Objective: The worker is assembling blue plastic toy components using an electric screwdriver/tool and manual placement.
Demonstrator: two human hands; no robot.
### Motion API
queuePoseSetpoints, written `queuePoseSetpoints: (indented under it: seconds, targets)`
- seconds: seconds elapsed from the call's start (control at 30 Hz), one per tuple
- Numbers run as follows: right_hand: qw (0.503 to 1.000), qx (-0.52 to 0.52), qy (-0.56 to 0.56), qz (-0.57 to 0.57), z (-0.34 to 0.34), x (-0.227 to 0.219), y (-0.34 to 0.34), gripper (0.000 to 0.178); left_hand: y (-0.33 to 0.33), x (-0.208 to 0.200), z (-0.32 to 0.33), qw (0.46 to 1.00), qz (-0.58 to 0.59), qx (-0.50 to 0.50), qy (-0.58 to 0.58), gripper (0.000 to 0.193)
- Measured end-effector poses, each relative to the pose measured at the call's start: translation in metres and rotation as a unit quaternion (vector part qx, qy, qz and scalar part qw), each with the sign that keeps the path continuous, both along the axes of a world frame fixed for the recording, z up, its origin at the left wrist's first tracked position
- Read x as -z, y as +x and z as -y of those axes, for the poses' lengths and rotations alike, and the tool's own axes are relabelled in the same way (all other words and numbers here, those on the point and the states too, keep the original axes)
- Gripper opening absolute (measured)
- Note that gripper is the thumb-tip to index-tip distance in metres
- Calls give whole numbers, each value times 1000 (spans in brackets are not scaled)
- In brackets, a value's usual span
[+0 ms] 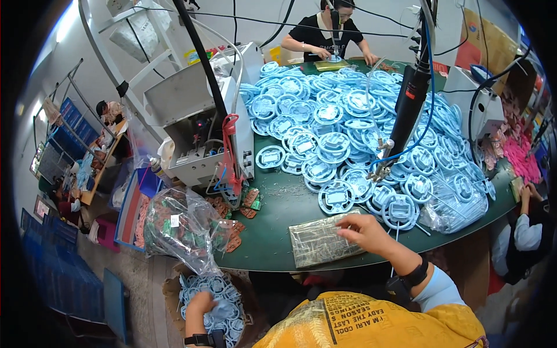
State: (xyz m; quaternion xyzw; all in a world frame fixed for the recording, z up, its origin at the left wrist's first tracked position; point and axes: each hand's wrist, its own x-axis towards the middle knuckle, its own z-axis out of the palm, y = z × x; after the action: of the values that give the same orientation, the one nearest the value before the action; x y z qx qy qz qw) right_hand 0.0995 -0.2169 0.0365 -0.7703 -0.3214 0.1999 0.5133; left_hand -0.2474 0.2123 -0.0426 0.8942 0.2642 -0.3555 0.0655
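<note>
My left hand [202, 303] is low over a cardboard box [171, 298] filled with light blue round plastic frames [223, 290]. A light blue smear of motion shows beside its fingers. Whether those fingers grip a part is hidden by the blur. Over the right part of a flat pad wrapped in clear tape [319, 242], my right hand [366, 232] hovers with loosely bent fingers apart and nothing visible in them. Just beyond the pad, a large heap of the same blue frames [333, 148] covers much of the green table [272, 200].
Left of the pad lie small brown and green circuit boards [234, 235], and a clear bag [180, 226] of more boards. An opened white machine [206, 156] stands behind them. A black upright tool [409, 110] rises from the heap. Across the table, a co-worker [331, 40] handles a part.
</note>
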Motion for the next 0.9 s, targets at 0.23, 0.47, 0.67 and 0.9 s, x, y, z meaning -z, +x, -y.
queuePoseSetpoints:
  seconds: [0.23,0.47,0.67,0.9]
  targets:
    - [945,130,-40,296,-41,31,73,22,-83,59,-20,956,52,-250,143,26]
    - [805,214,-249,494,-85,58,169,17,-4,10,41,941,141,-155,-265,28]
    - [949,280,144,27,-106,10,158,15,96,-64,109,856,389,-144,-309,15]
    - [941,87,35,324,-41,20,33,13,216,-23,93,779,617,90,-61,21]
